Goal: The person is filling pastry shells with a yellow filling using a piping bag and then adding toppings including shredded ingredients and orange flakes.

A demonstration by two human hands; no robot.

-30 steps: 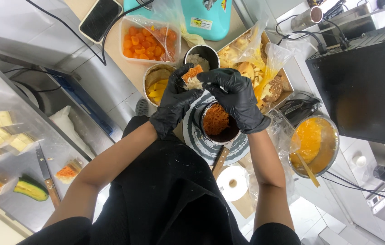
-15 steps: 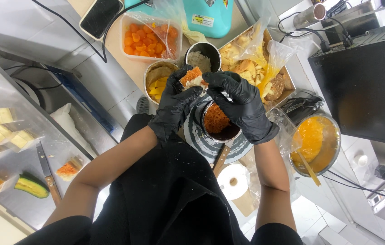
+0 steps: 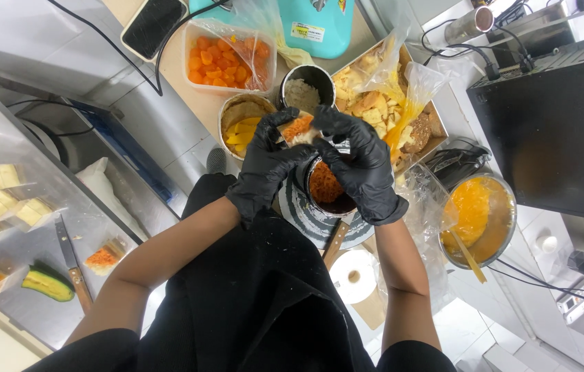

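Mostly hidden between both gloved hands point(image 3: 319, 162): a small orange-topped piece point(image 3: 299, 129).

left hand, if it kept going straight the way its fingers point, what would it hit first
Probably the small metal cup of pale grains, just beyond the orange-topped piece that the left hand holds with the right hand. Depth is unclear.

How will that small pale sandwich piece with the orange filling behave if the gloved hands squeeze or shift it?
The small pale sandwich piece with orange filling looks soft, so it would probably squash rather than hold stiff. Its loose-looking filling may spill into the dark round bowl of orange shreds below. Both the left hand and right hand pinch it, suggesting it is light but fragile.
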